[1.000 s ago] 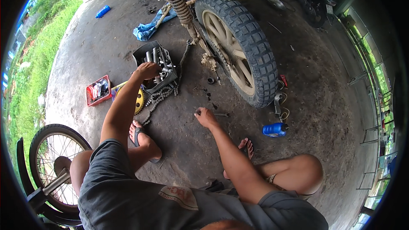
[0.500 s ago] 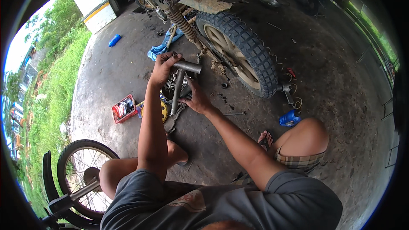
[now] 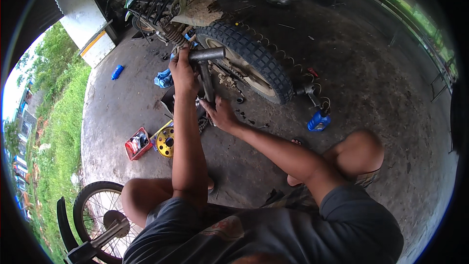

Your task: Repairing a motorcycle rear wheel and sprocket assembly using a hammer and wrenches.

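Observation:
My left hand [image 3: 184, 71] is closed round the top of a T-shaped steel tool [image 3: 211, 54], near where the crossbar meets the shaft. My right hand [image 3: 220, 115] grips the lower part of that shaft. The tool is held in front of a muddy motorbike's rear wheel [image 3: 229, 39] and coiled suspension spring [image 3: 172, 33]. Under my hands, a dark toolbox [image 3: 167, 99] of metal parts is mostly hidden by my arms. A yellow sprocket [image 3: 166, 143] lies left of my left forearm, beside a red basket [image 3: 137, 143] of small items.
A blue bottle [image 3: 318, 121] stands right of my right arm, another [image 3: 117, 72] lies at upper left. A blue cloth [image 3: 163, 80] is on the concrete floor [image 3: 107, 107]. A loose front wheel [image 3: 84, 200] is beside my left knee. A metal dish [image 3: 277, 0] lies farther back.
My left hand has lifted the T-shaped tool from the toolbox and moved it up toward the motorbike. My right hand has risen from the floor onto its shaft. The view has shifted too.

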The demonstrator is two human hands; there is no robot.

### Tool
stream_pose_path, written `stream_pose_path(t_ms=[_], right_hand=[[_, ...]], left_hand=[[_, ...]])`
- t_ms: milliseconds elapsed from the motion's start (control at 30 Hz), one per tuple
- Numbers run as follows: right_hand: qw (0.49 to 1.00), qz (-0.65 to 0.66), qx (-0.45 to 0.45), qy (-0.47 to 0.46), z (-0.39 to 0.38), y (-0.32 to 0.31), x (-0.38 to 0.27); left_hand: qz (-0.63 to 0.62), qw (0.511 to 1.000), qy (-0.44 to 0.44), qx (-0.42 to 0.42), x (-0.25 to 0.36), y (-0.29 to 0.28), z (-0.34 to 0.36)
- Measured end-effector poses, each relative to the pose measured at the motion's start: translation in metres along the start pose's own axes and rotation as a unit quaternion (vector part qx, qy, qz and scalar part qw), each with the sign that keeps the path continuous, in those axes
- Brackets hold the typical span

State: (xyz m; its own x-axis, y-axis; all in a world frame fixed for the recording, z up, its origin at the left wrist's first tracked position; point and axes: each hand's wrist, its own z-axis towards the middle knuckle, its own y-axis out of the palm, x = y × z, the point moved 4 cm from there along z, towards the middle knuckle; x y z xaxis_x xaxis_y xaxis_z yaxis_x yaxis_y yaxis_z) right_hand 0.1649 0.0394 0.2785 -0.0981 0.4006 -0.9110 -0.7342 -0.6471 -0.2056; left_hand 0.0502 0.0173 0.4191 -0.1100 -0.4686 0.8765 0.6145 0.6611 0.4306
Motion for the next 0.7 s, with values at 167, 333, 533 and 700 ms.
stream_pose_path(t_ms=[167,333,533,700], right_hand=[[0.984,-0.092,0.103,-0.115,0.021,-0.103,-0.038],[0.984,-0.094,0.088,-0.126,0.074,-0.21,-0.078],[0.969,-0.212,0.08,-0.094,0.148,-0.334,-0.056],[0.954,-0.291,0.065,0.012,0.17,-0.378,0.07]], left_hand=[[-0.233,0.97,0.053,-0.048,-0.034,0.029,0.012],[-0.186,0.957,0.047,0.217,-0.161,-0.021,0.031],[0.029,0.971,-0.192,0.142,-0.306,-0.074,0.021],[-0.098,0.949,-0.298,-0.008,-0.342,-0.061,0.008]])
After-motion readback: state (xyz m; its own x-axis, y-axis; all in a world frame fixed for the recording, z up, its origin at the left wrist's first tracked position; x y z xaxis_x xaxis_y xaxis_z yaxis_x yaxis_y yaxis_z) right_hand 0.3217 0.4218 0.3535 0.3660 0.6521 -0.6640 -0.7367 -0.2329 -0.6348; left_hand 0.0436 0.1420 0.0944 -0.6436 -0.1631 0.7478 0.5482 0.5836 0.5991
